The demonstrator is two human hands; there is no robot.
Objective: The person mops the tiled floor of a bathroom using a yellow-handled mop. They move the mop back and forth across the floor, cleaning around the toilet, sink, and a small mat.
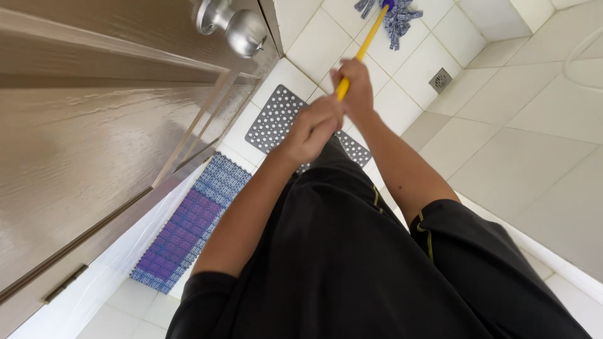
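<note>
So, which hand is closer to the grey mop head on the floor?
The right hand. It grips the yellow handle higher in the picture, closer to the mop head. The left hand holds the handle's end, behind it, farther away.

We see a glossy wood-grain door (81, 144) w/ polished metal knob (242, 28). Floor tiles (402, 69) smooth, glazed; mop head (396, 16) stringy cloth, handle (361, 47) smooth plastic.

White square floor tiles (402, 69) fill the room, with a small metal drain (440, 80) at one o'clock. A brown wooden door (94, 144) with a silver knob (242, 28) stands at ten o'clock; pale wall tiles (534, 138) at three.
</note>
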